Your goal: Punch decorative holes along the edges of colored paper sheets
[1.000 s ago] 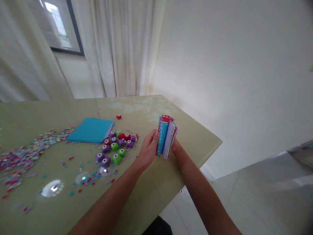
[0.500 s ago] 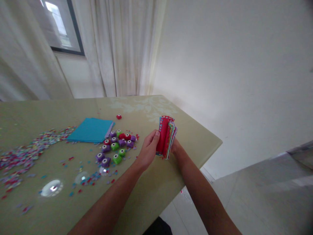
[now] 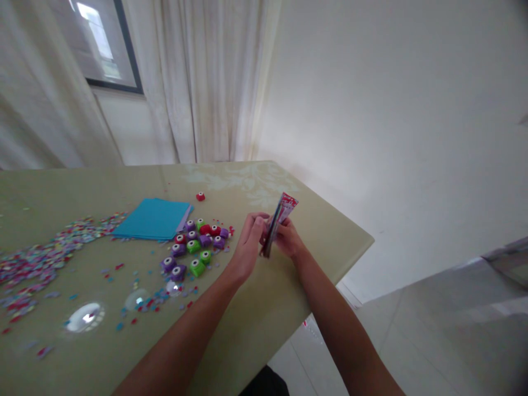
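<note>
A stack of coloured paper strips (image 3: 275,224) with punched edges stands almost edge-on between my hands, above the right part of the table. My left hand (image 3: 248,247) is closed at the stack's left side, its thumb and bent fingers against the paper. Gripping from the right is my right hand (image 3: 290,238); its fingertips are partly hidden behind the paper. Several purple, green and red craft punches (image 3: 193,247) lie to the left of my left hand. A single red punch (image 3: 200,196) sits farther back.
A pile of blue paper sheets (image 3: 152,220) lies left of the punches, with a lilac sheet showing beneath. Small confetti pieces (image 3: 61,247) spread over the left side of the table (image 3: 231,352). The table's right edge slants close to my right forearm.
The paper stack was fanned partly open with a red strip facing me; now it is turned edge-on and closed up. My left fingers have curled in around its side.
</note>
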A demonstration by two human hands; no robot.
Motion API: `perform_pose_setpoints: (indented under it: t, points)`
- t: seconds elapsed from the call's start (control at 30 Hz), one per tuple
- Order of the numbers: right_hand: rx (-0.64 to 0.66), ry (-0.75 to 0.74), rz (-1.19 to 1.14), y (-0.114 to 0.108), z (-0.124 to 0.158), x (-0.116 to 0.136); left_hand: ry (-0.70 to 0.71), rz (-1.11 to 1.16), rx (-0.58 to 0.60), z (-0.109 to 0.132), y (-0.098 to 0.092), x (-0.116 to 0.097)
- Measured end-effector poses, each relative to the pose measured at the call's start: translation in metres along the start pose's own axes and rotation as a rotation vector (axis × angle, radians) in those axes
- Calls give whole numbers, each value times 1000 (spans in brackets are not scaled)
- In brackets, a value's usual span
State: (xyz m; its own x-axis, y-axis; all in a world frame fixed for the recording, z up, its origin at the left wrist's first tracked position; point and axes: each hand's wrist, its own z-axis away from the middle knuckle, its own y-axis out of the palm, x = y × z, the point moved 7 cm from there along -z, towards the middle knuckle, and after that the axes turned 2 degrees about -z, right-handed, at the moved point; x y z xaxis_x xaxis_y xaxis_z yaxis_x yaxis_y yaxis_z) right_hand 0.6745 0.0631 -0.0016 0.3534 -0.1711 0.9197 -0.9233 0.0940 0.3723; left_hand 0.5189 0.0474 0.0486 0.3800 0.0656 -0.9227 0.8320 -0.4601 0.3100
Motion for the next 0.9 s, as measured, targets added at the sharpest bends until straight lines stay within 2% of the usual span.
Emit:
perform_pose_setpoints:
  t: [0.13, 0.2, 0.27, 0.5, 0.67, 0.9]
  points:
    - [-185, -137, 40, -13, -6, 11, 177, -386, -45, -9, -19, -11]
    - [-244, -187, 125, -16, -7, 17, 200, -604, -100, -15, -29, -8]
    - [-268, -188, 220, -18, -9, 18, 184, -697, -137, -19, -38, -1]
    - [-206, -90, 405, -20, -12, 10, 94, -730, -183, -20, -53, 20]
    - [-240, -145, 359, -21, -11, 15, 116, -749, -162, -18, -50, 14]
    - [-205, -111, 356, -17, -12, 13, 123, -743, -149, -19, -47, 11]
